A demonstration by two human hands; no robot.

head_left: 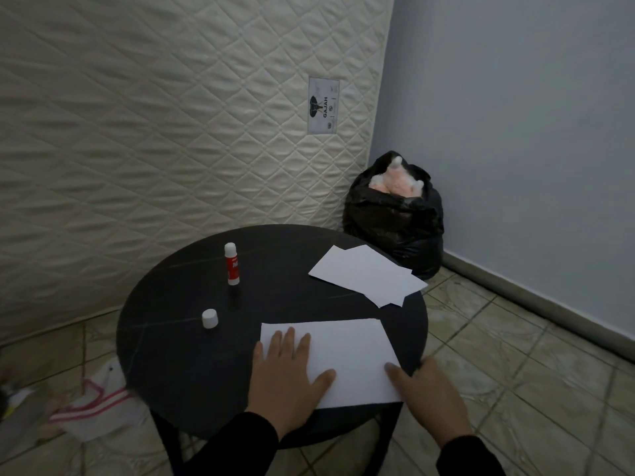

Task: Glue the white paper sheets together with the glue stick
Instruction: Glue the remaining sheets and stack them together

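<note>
Pressing flat with fingers spread, left hand (288, 376) holds down near white sheet (347, 355) on round black table (178, 355), right hand (426, 396) touching its right corner, fingers partly hidden, uncapped glue stick (232, 264) upright far left, cap (209, 318) nearer, loose sheets (367, 274) far right.

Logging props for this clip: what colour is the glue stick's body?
Red, with white ends; the glue stick stands upright on the black table. Head view shows it.

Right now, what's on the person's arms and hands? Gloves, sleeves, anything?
Both hands, left hand and right hand, are bare: no gloves, rings or watch visible. Each arm wears a long black sleeve ending at the wrist, plain, with no markings showing.
</note>
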